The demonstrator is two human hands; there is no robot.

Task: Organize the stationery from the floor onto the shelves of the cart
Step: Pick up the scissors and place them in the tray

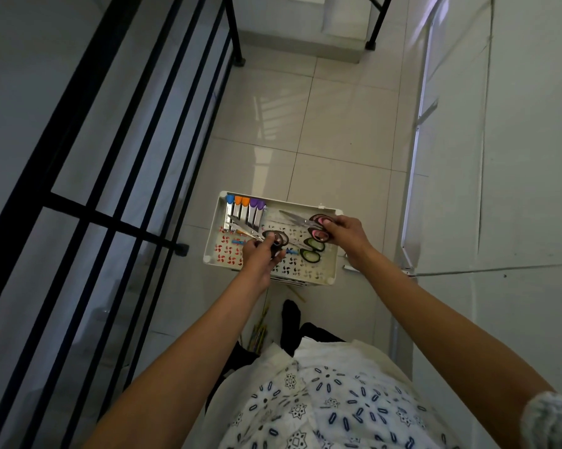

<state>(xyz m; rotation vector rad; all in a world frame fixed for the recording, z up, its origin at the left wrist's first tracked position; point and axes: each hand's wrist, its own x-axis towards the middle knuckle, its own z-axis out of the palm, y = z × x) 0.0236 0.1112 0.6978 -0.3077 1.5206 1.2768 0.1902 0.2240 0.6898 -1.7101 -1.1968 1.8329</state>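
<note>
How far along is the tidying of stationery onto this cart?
Partly done. The cart's top shelf already holds a row of colour-capped tools and green-handled scissors. In hand: the left hand grips dark-handled scissors, the right hand grips pink-handled scissors, both over the shelf. Left: thin sticks, perhaps pencils, on the floor by the person's feet.

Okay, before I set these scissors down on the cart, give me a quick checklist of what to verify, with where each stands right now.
1. Left hand has a firm hold on the dark-handled scissors: ok, fingers curled round the handles.
2. Right hand holds the pink-handled scissors: ok.
3. Both pairs are over the cart's top shelf: ok.
4. Blades shut: cannot tell.
5. Landing spot is free: not ok on the right, green-handled scissors already lie there.
6. Floor is cleared: not ok, thin sticks remain near the foot.
</note>
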